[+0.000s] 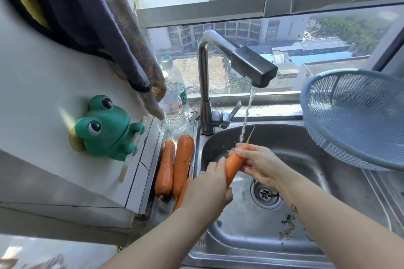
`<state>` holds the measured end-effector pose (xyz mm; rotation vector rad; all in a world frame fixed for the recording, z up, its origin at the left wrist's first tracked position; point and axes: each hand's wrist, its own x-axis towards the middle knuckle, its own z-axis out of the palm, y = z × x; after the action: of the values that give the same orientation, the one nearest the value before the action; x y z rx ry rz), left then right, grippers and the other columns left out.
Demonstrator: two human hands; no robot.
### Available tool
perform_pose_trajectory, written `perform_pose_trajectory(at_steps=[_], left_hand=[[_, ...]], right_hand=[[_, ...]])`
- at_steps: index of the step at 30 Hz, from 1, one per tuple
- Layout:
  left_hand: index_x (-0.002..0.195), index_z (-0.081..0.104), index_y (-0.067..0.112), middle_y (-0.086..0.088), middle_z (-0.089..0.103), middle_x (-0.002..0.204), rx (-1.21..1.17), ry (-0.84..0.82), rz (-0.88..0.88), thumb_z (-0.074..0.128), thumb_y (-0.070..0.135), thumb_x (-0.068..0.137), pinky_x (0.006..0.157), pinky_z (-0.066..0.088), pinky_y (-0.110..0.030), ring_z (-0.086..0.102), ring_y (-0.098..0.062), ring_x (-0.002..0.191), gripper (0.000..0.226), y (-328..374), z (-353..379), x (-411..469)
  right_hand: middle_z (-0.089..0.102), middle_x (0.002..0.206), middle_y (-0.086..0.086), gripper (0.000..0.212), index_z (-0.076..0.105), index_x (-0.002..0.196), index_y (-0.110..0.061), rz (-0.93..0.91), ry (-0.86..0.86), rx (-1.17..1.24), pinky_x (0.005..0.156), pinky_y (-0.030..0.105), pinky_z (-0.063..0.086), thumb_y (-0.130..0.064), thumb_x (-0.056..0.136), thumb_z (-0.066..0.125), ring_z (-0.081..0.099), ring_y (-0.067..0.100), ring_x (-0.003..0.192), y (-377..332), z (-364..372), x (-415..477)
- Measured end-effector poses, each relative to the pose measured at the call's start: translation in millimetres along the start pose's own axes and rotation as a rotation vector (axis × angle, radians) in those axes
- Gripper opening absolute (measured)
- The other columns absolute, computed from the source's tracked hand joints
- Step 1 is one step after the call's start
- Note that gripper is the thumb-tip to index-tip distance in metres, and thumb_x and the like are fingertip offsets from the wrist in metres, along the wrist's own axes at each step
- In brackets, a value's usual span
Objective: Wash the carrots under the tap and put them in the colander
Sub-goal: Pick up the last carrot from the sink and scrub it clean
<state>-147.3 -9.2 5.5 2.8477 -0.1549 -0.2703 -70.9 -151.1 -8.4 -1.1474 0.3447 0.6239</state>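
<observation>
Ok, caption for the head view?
Left hand and right hand hold a carrot under the running tap above the sink.

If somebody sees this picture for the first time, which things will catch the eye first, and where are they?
First, the orange carrot held by the left hand and right hand over the sink, under the running tap. Then the green frog at the left and the blue colander at the right. More carrots lie left of the sink.

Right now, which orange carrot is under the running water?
The orange carrot held by the left hand and right hand over the steel sink, tip in the stream; the others lie aside.
</observation>
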Motion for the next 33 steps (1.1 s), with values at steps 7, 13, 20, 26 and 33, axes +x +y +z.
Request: perform_pose_trajectory(at_steps=[7,13,20,26,33], left_hand=[[0.151,0.012,0.019,0.0,0.042,0.135,0.042,0.004,0.028,0.05,0.036,0.094,0.079,0.048,-0.034,0.056,-0.021,0.108,0.071,-3,-3,1],[0.15,0.018,0.021,0.0,0.043,0.138,-0.081,-0.038,0.004,0.053,0.034,0.093,0.09,0.047,-0.035,0.054,-0.021,0.114,0.068,-13,-11,6],[0.151,0.016,0.02,-0.001,0.042,0.137,-0.001,-0.029,0.024,0.052,0.035,0.093,0.085,0.047,-0.033,0.055,-0.022,0.111,0.07,-9,-9,6],[0.148,0.022,0.022,0.001,0.045,0.134,-0.066,-0.041,0.024,0.052,0.034,0.092,0.084,0.048,-0.033,0.056,-0.021,0.108,0.065,-11,-14,1],[0.152,0.014,0.021,0.001,0.042,0.136,0.053,-0.015,0.025,0.049,0.036,0.094,0.08,0.045,-0.031,0.055,-0.021,0.112,0.069,-9,-9,-4]], right_hand=[[0.064,0.104,0.019,0.022,0.057,0.111,0.0,0.013,0.017,0.072,0.078,0.036,0.055,0.006,0.09,0.056,0.064,0.026,0.096,0,5,1],[0.062,0.11,0.022,0.021,0.058,0.106,-0.001,0.035,-0.078,0.136,0.09,0.04,0.05,0.01,0.091,0.048,0.062,0.028,0.103,-5,3,-4],[0.058,0.119,0.026,0.028,0.053,0.119,0.001,0.019,0.036,0.223,0.084,0.04,0.05,0.009,0.092,0.05,0.058,0.029,0.107,3,12,-4],[0.058,0.105,0.021,0.023,0.057,0.101,-0.003,0.076,-0.059,0.256,0.089,0.039,0.05,0.013,0.092,0.043,0.059,0.028,0.101,3,8,-11],[0.058,0.097,0.022,0.042,0.046,0.132,0.0,0.094,0.026,0.35,0.092,0.041,0.046,0.012,0.092,0.042,0.058,0.027,0.093,11,15,-10]])
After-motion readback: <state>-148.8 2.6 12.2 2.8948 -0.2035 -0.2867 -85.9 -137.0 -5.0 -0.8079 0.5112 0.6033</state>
